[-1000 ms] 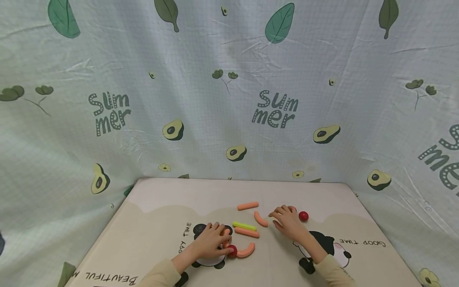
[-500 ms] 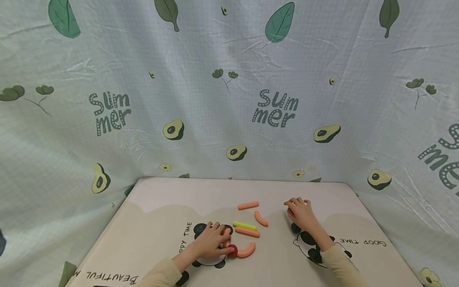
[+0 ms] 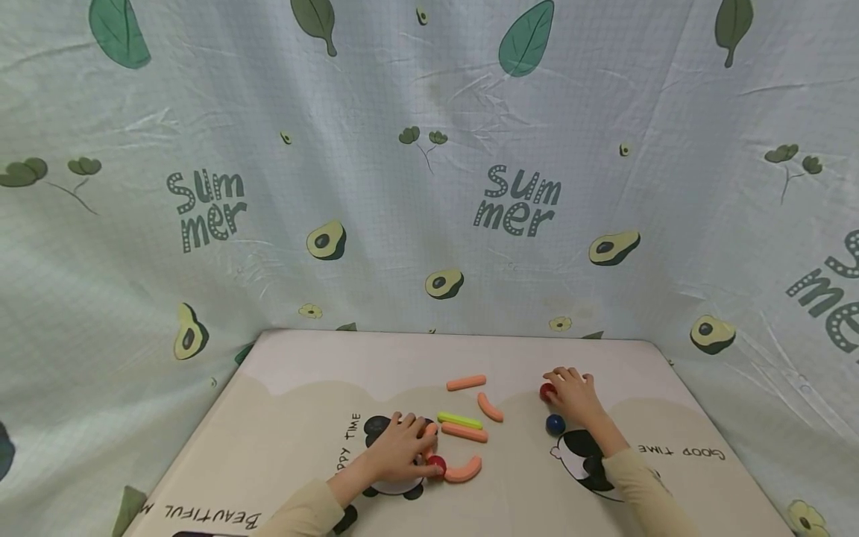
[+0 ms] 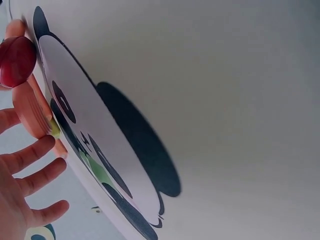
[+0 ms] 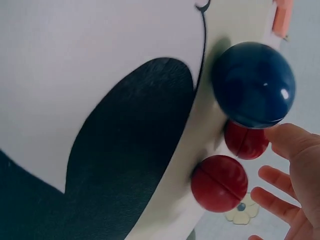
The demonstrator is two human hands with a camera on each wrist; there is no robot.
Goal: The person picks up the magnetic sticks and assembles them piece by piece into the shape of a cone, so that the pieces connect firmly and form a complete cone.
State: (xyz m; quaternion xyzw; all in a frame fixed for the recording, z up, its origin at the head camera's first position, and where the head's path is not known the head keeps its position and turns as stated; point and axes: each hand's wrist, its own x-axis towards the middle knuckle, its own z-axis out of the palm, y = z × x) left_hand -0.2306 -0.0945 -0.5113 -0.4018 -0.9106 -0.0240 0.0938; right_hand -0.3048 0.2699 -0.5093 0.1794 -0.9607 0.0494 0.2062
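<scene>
In the head view my left hand (image 3: 401, 449) lies on the table with its fingers spread. Its thumb is at a red ball (image 3: 436, 466), and an orange stick (image 3: 429, 438) lies beside its index finger. The left wrist view shows the same red ball (image 4: 18, 61) and loosely extended fingers. Over on the right, my right hand (image 3: 576, 395) reaches beside a red ball (image 3: 547, 391), with a blue ball (image 3: 555, 425) nearer me. A second red ball (image 5: 219, 183) appears in the right wrist view, where the right fingers are spread; contact is unclear.
Between the hands lie a yellow-green stick (image 3: 459, 421), a straight orange stick (image 3: 464, 432) and a curved orange piece (image 3: 463, 470). Farther back are another curved piece (image 3: 490, 407) and a straight stick (image 3: 466, 382). A printed curtain (image 3: 376, 186) hangs behind the table.
My right hand has moved right, over where a red ball lay. The blue ball has come into plain view below it. My left hand has stayed almost still.
</scene>
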